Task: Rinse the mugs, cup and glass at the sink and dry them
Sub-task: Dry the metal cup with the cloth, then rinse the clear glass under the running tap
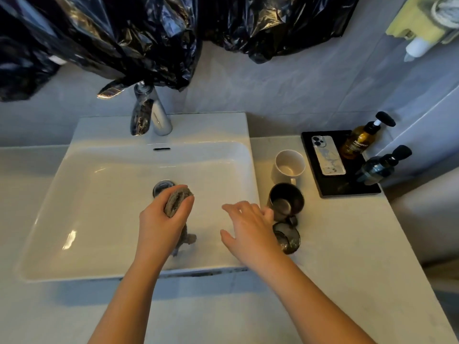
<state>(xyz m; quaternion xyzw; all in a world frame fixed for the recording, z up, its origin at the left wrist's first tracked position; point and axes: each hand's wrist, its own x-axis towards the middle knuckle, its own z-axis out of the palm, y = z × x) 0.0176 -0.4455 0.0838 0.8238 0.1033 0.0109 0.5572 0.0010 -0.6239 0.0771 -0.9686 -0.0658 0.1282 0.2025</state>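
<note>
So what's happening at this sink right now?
A person stands at a white rectangular sink. The left hand grips a bunched grey cloth over the basin near the drain. The right hand is open, reaching toward a dark metal mug on the counter beside the sink. A dark glass sits nearer the person and a white ceramic mug farther back. No water is visibly running from the faucet.

Rectangular ceramic sink [82, 175]: white, glossy. Chrome tap [159, 115]: silver. Crumpled cloth [176, 200]: grey-brown. Ceramic mug [289, 165]: cream-white. Metallic mug [285, 198]: dark bronze. Patterned glass [286, 237]: dark, smoky, mottled. Flat tray [347, 187]: black. Phone case [327, 155]: silver-white, marbled. Pump bottle [357, 142]: amber, black cap. Second pump bottle [380, 167]: dark blue. Crinkled plastic sheeting [124, 33]: glossy black. Stone countertop [347, 244]: pale grey.
</note>
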